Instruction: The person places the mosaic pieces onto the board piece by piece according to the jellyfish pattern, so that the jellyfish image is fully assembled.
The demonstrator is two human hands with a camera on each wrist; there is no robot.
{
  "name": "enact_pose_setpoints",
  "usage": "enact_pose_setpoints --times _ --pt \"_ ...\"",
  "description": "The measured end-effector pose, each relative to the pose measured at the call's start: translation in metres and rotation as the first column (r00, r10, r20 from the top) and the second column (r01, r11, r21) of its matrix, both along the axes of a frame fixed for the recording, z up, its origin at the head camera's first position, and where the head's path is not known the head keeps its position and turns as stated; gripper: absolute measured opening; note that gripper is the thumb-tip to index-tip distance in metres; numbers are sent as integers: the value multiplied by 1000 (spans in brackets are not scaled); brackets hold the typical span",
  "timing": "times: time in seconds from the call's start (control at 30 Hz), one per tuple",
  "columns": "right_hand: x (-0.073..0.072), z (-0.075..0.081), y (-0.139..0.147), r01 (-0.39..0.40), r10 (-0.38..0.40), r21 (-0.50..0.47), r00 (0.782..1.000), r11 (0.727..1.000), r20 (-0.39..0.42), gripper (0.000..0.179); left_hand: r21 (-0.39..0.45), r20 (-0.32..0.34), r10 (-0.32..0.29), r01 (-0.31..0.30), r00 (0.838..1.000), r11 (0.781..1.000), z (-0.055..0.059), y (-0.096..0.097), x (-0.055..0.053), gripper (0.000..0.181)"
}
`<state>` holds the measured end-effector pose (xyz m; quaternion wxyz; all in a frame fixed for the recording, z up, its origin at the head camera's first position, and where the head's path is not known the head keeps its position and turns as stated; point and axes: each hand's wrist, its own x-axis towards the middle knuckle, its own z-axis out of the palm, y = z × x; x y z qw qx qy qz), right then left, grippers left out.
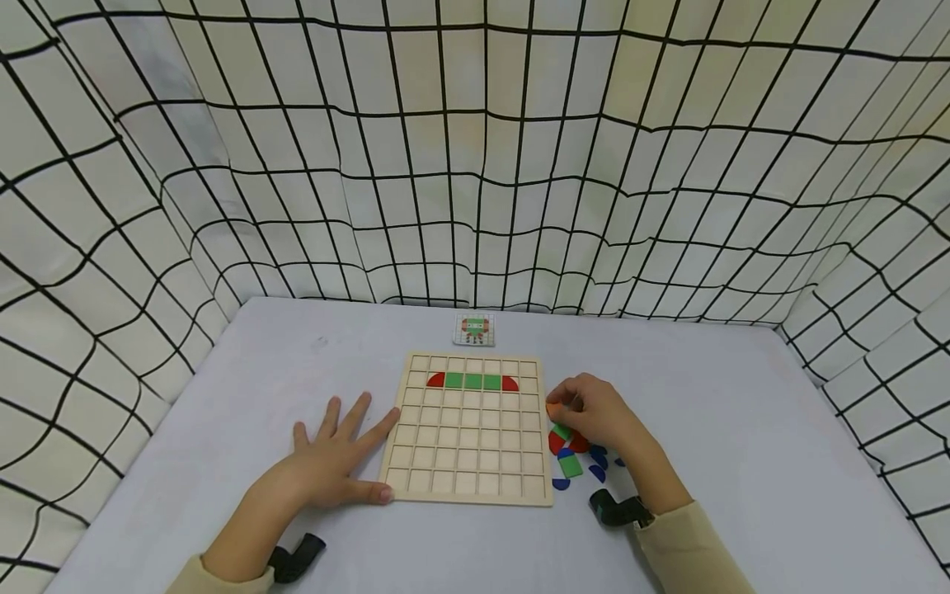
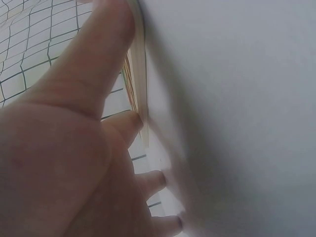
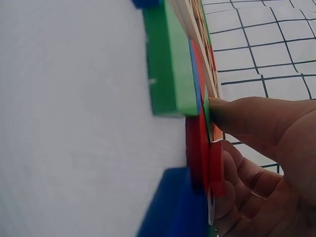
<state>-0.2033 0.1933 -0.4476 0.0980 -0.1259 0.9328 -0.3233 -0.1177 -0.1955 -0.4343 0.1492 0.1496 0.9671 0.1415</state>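
A square wooden grid board (image 1: 467, 437) lies flat before me. Across an upper row run three green squares (image 1: 472, 381) with a red quarter-round piece (image 1: 436, 379) at the left end and another (image 1: 510, 384) at the right. My left hand (image 1: 330, 462) is spread with straight fingers; its thumb and index fingertip touch the board's left edge. At the right edge, my right hand (image 1: 597, 412) has curled fingers and pinches an orange piece (image 1: 552, 410), partly hidden by the fingers. Beneath it lies a pile with red pieces (image 1: 556, 443), green squares (image 1: 570, 466) and blue half-rounds (image 1: 561, 484).
A small pattern card (image 1: 474, 329) lies beyond the board, showing a green, red and white figure. The white table (image 1: 260, 363) is enclosed by white walls behind black netting (image 1: 482, 177). Each wrist carries a black camera mount (image 1: 614, 508).
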Motion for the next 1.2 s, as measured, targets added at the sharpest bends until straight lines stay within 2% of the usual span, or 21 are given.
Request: enact_pose_setpoints --times 0.73,1.1,1.2 --pt "1 0 2 4 -5 -47 1000 999 -9 11 -12 12 6 -6 1000 1000 0 2 0 110" --pt "0 10 3 30 -21 -179 998 983 53 12 -12 7 7 -6 1000 1000 4 2 0 110" --pt "-2 11 3 37 -17 -251 997 967 82 13 -13 7 8 -8 1000 1000 4 2 1 110"
